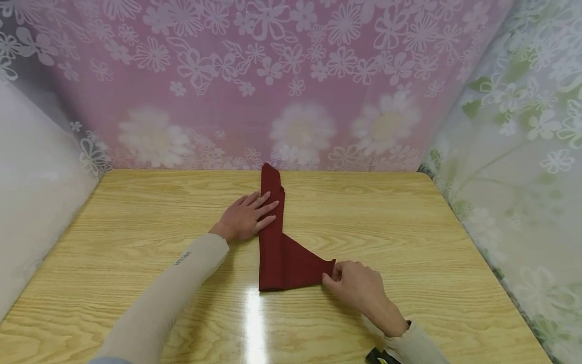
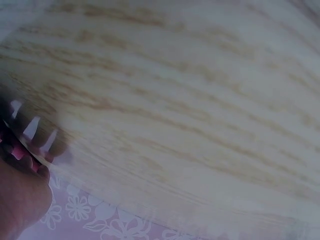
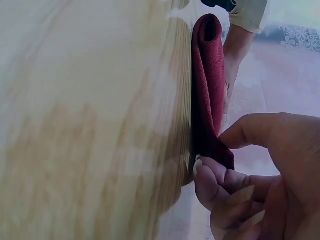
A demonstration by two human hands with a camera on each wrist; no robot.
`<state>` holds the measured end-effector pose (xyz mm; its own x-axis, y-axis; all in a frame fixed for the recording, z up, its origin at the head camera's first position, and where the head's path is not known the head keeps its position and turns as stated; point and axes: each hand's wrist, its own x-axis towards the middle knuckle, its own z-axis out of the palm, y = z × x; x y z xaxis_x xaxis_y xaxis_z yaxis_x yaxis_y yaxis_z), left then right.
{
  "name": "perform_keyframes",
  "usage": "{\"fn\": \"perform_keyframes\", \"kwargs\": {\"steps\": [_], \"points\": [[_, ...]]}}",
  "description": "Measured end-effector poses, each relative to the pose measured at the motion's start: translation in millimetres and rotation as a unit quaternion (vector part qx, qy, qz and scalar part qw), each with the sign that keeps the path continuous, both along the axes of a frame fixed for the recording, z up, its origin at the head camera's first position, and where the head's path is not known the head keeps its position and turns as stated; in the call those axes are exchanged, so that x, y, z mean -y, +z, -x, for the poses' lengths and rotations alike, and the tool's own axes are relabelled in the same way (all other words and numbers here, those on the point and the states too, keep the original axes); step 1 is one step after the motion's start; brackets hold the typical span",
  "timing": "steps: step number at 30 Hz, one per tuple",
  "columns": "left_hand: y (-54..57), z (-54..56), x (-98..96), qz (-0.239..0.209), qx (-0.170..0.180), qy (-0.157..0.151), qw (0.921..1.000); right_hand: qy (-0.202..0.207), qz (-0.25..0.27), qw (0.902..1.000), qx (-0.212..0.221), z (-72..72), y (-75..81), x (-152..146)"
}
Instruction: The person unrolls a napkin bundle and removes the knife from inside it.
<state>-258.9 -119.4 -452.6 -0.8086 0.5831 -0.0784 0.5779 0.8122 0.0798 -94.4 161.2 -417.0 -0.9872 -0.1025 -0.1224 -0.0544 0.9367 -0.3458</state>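
A dark red cloth (image 1: 271, 253) lies folded into a long narrow strip on the wooden table, with one triangular flap spreading toward the right. My left hand (image 1: 245, 216) rests flat on the upper part of the strip, fingers straight and spread across it. At the flap's outer corner, my right hand (image 1: 359, 284) pinches the fabric between thumb and fingers. The right wrist view shows the cloth (image 3: 210, 75) end-on as a rolled fold, its corner held by the right hand (image 3: 265, 175). In the left wrist view the left hand (image 2: 22, 197) shows only at the edge.
The wood-grain table (image 1: 182, 202) meets a pink floral sheet (image 1: 218, 111) at its far edge. A pale floral sheet (image 1: 523, 192) hangs along the right side. Close to the right sleeve, a small black object (image 1: 381, 356) shows at the bottom edge.
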Motion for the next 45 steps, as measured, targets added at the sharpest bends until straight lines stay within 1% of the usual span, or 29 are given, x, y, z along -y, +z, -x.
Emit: {"fn": "perform_keyframes", "kwargs": {"steps": [4,9,18,29,33,36,38,41,43,45], "points": [[-2.0,0.0,0.1,-0.004,-0.003,-0.001,1.0,0.004,-0.009,0.9999,0.005,0.3,-2.5,-1],[-0.3,-0.8,-0.1,-0.005,0.005,0.003,1.0,0.008,-0.014,0.9999,0.0,0.3,-3.9,-1],[-2.2,0.4,1.1,-0.006,-0.006,0.001,1.0,0.014,-0.022,0.9996,-0.009,2.1,-4.7,-1],[3.1,-1.7,-0.3,0.008,0.002,0.003,1.0,0.012,-0.043,0.999,0.008,2.8,-1.9,-4],[3.6,-2.2,-0.3,0.008,0.002,0.003,1.0,0.017,-0.026,0.9995,0.011,5.7,-0.9,-9],[3.6,-2.1,-0.4,0.007,0.003,0.004,1.0,0.024,-0.001,0.9997,0.0,9.4,0.8,-15],[3.2,-1.8,-0.5,0.007,0.003,0.005,1.0,0.038,0.018,0.999,-0.016,12.1,2.2,-19],[2.2,-1.3,-0.6,0.008,0.006,0.007,0.9999,0.078,0.039,0.9951,-0.046,16.5,3.4,-25],[2.5,-1.8,-0.5,0.005,0.006,0.006,0.9999,0.115,0.055,0.9897,-0.065,19.0,3.9,-30],[3.2,-2.2,-0.9,0.005,0.006,0.007,0.9999,0.153,0.063,0.9819,-0.093,21.5,3.2,-33]]}}
